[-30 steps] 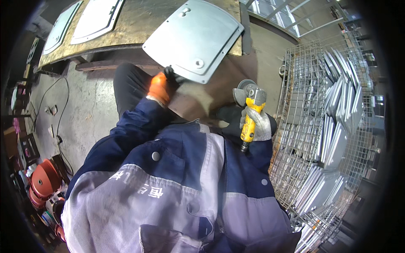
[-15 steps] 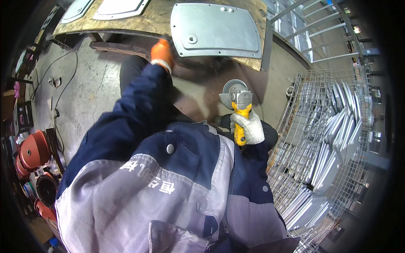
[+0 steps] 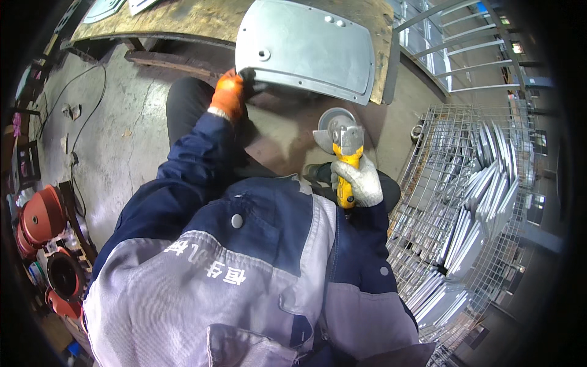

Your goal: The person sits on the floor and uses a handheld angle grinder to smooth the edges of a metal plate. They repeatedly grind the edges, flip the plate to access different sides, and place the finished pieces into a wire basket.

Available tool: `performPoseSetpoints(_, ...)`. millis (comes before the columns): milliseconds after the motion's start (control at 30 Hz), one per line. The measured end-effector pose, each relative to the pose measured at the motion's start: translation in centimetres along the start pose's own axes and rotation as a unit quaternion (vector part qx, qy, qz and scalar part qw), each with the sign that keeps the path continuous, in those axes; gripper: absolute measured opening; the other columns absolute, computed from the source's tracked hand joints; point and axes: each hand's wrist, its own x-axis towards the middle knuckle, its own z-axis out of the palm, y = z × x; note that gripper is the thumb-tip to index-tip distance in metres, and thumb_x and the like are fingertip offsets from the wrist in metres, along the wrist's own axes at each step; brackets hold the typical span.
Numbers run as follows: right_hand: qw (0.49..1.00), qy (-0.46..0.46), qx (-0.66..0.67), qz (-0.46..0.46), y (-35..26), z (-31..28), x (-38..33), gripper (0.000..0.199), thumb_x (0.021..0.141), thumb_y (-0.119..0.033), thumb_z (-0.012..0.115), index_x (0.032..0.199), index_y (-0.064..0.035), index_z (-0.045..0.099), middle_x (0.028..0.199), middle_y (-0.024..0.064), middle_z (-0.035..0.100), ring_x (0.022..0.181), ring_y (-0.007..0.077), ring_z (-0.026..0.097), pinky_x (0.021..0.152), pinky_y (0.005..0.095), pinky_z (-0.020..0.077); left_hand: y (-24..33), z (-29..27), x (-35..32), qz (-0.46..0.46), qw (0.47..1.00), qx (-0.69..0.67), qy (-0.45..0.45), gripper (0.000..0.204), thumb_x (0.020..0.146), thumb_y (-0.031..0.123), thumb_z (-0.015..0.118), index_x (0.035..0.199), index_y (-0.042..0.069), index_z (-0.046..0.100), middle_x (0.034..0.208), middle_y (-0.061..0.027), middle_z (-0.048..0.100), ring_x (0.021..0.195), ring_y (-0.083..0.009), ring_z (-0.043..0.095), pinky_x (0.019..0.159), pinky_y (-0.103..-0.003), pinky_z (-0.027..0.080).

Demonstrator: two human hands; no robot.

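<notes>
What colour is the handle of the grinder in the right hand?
Yellow; the angle grinder shows best in the head view, gripped by the white-gloved right hand.

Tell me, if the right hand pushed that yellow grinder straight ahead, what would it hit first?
Probably the grey metal plate held by the left hand. The grinder in the right hand points toward its lower edge, though depth is unclear.

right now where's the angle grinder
In the head view, the yellow angle grinder sits right of centre in the right hand, just below the grey metal plate the left hand grips.
</notes>
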Motion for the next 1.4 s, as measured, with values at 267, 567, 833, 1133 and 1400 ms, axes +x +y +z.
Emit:
performPoseSetpoints(267,0.997,-0.053,-0.030,-0.044,-4.8,6.5,7.8,0.035,0.082,-0.022,0.072,0.109,-0.0018,0.061,0.080,0.0036,0.062,0.064,0.0111,0.056,0.057,0.0250,0.0454,-0.8,2.0,-8.9,-0.130,0.966,-0.173,-0.143,0.050,0.093,0.051,0.050,0.123,0.011,0.055,0.113,-0.0073,0.062,0.100,-0.0247,0.059,0.088,-0.039,0.049)
performPoseSetpoints(567,0.977,-0.093,-0.178,-0.064,-7.6,13.4,14.4,0.041,0.080,-0.034,0.071,0.106,-0.0029,0.067,0.089,0.0098,0.069,0.080,0.0182,0.064,0.073,0.0306,0.0490,0.4,3.6,-11.4,-0.073,0.982,-0.074,-0.160,0.053,0.092,0.045,0.058,0.128,0.006,0.052,0.112,-0.0042,0.060,0.099,-0.0148,0.059,0.086,-0.031,0.050)
performPoseSetpoints(833,0.961,-0.025,-0.259,-0.094,-7.1,12.9,14.6,0.039,0.078,-0.028,0.072,0.107,-0.0020,0.066,0.094,0.0098,0.068,0.083,0.0166,0.063,0.074,0.0293,0.0487,-0.9,4.1,-10.1,-0.133,0.980,-0.092,-0.113,0.042,0.096,0.044,0.051,0.118,0.008,0.055,0.098,-0.0021,0.059,0.085,-0.0135,0.058,0.074,-0.028,0.048)
performPoseSetpoints(1133,0.993,0.027,-0.101,-0.055,-3.3,5.7,12.3,0.047,0.076,-0.036,0.076,0.102,0.0010,0.066,0.088,0.0126,0.068,0.079,0.0202,0.064,0.071,0.0322,0.0491,-1.4,10.8,-13.9,-0.136,0.980,0.041,-0.138,0.037,0.095,0.043,0.056,0.108,0.009,0.059,0.087,0.0011,0.057,0.077,-0.0096,0.054,0.068,-0.023,0.045)
performPoseSetpoints(1400,0.993,0.078,0.059,-0.059,-0.3,-0.3,10.8,0.040,0.080,-0.030,0.075,0.102,0.0014,0.063,0.084,0.0082,0.066,0.074,0.0143,0.061,0.065,0.0287,0.0478,-4.3,14.4,-13.2,-0.220,0.945,0.052,-0.238,0.060,0.092,0.046,0.060,0.130,0.001,0.049,0.109,-0.0075,0.063,0.096,-0.0155,0.060,0.083,-0.029,0.048)
